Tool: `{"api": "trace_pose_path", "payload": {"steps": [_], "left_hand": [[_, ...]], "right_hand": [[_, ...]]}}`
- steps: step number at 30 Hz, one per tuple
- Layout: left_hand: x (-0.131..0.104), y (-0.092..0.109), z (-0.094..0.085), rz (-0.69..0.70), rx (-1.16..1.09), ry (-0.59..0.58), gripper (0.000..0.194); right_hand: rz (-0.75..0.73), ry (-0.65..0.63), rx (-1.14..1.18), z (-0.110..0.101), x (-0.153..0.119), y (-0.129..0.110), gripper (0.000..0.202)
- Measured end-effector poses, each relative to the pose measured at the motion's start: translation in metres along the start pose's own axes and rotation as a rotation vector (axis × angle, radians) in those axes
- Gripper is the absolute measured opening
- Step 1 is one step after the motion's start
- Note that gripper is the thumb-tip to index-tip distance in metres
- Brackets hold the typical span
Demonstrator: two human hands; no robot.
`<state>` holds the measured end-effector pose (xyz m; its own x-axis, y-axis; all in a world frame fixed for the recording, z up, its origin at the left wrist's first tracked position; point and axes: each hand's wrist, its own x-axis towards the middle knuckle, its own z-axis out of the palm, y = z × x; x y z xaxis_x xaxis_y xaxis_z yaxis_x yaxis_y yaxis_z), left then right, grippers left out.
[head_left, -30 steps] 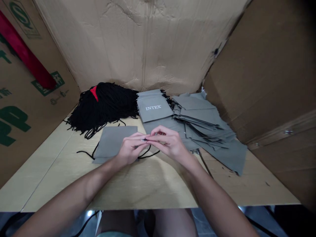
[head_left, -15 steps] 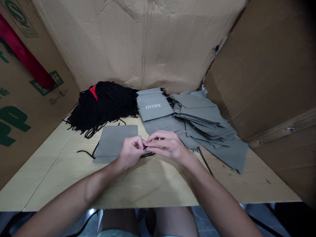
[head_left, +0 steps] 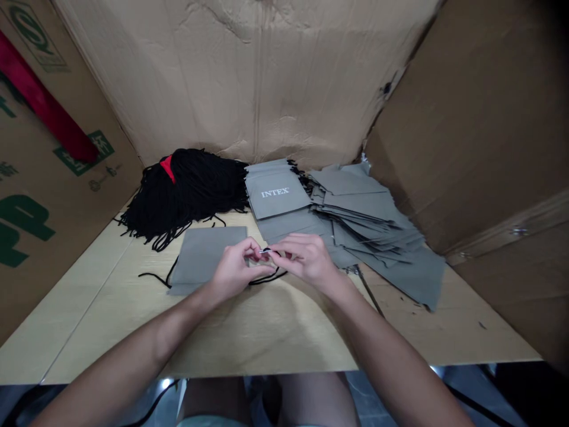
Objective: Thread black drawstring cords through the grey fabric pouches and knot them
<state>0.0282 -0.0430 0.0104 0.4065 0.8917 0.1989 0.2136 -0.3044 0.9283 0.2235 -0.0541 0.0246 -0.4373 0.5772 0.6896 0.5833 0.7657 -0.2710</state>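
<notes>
My left hand and my right hand meet above the table, fingers curled. Between their fingertips is a small silver piece with black cord; its exact kind cannot be made out. The right thumb and fingers pinch it. Curled left fingers press at its left end, with the left thumb lower and apart. A loop of black cord hangs below the hands. Partly behind my left hand lies a flat grey fabric pouch, black cord ends sticking out at its left side.
A heap of black cords with a red tie lies at the back left. Beside it sits a stack of grey pouches marked INTEX. Loose grey fabric pieces spread to the right. Cardboard walls enclose the table.
The silver piece has moved slightly up and right. My left thumb has come away from the index finger, and the right fingers have closed on the piece.
</notes>
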Motion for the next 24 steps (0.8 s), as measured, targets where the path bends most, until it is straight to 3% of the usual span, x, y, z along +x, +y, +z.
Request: {"api": "trace_pose_path", "payload": {"steps": [5, 9, 15, 21, 24], "left_hand": [[0.006, -0.001, -0.033, 0.024, 0.328, -0.248, 0.035], [-0.006, -0.006, -0.051, 0.097, 0.542, -0.411, 0.053], [-0.023, -0.011, -0.056, 0.255, 0.566, -0.361, 0.008], [-0.025, -0.009, -0.050, 0.377, 0.730, -0.303, 0.029], [-0.019, -0.008, -0.045, 0.448, 0.833, -0.224, 0.027]], "right_hand": [[0.110, -0.144, -0.068, -0.002, -0.003, 0.006, 0.017], [0.170, -0.322, -0.100, -0.002, -0.001, 0.002, 0.016], [0.130, -0.354, -0.035, 0.000, 0.001, -0.006, 0.015], [0.113, -0.292, -0.044, 0.003, -0.001, -0.003, 0.015], [0.126, -0.263, -0.081, 0.002, -0.001, -0.003, 0.017]]}}
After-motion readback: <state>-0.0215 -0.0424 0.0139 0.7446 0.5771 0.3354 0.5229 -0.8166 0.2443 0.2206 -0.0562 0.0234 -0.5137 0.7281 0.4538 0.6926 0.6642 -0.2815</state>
